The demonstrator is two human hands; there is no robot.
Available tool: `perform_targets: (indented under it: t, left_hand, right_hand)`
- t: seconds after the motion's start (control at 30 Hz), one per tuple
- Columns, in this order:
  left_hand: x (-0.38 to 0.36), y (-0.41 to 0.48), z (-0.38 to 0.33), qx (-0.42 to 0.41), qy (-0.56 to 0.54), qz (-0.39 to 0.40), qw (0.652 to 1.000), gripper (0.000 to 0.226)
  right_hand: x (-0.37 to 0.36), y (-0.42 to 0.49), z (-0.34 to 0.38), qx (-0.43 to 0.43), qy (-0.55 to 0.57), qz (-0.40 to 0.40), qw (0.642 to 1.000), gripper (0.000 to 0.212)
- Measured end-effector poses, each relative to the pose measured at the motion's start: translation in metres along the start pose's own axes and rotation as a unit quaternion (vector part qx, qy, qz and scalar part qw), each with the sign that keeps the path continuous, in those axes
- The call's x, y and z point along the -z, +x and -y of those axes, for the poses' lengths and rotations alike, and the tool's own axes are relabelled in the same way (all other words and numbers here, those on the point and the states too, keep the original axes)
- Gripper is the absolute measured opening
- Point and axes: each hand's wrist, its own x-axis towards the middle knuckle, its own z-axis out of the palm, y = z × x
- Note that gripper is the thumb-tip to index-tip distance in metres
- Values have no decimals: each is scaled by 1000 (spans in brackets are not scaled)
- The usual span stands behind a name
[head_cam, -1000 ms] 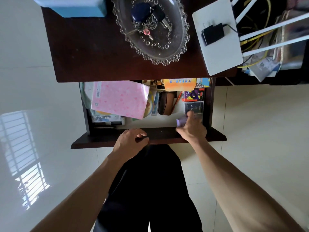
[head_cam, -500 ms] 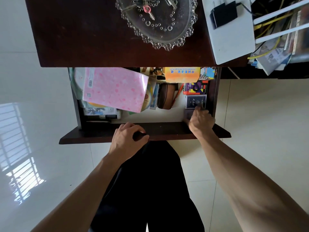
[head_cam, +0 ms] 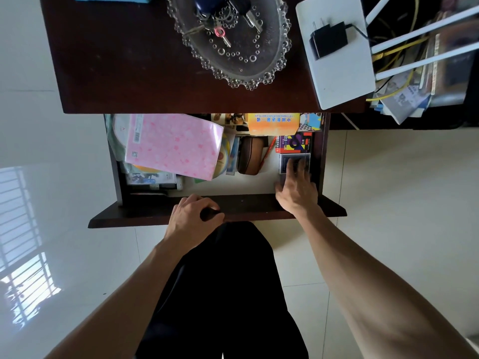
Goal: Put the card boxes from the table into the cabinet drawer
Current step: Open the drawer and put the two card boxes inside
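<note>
Single head cam, looks steeply down from above at open drawer (head_cam: 322, 151) and cabinet top (head_cam: 116, 60), near, arm's reach.

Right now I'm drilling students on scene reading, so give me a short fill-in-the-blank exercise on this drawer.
1. The right hand rests inside the open ____.
2. The left hand holds the drawer's ____ edge.
3. The keys lie in a glass ____.
4. The large packet in the drawer is ____.

Missing words: drawer; front; dish; pink
</note>
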Motion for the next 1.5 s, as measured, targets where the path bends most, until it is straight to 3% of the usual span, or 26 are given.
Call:
perform_targets:
  t: [0.57,0.7,0.8,1.0,1.17,1.5]
  left_hand:
    - [7,-3,-6,2,-16,15,1000,18]
    - [14,-7,-7,7,-26,21,999,18]
    - [26,-18,-10,26,-43,17,999,18]
    - [75,-83,-21,88,-71,36,993,18]
    - [138,-191,-45,144,-139,36,979,15]
    - [252,-396,-84,166,-227,-9,960,11]
  right_hand:
    - [6,-2,-7,-45,-10,93,995,83]
    - [8,-15,-9,-55,111,28,992,45]
    - [15,-39,-3,-72,253,-15,965,29]
    - [57,-131,9,-77,361,11,929,26]
    - [126,-248,6,-100,412,33,905,24]
    - [249,-457,-17,-95,421,11,902,19]
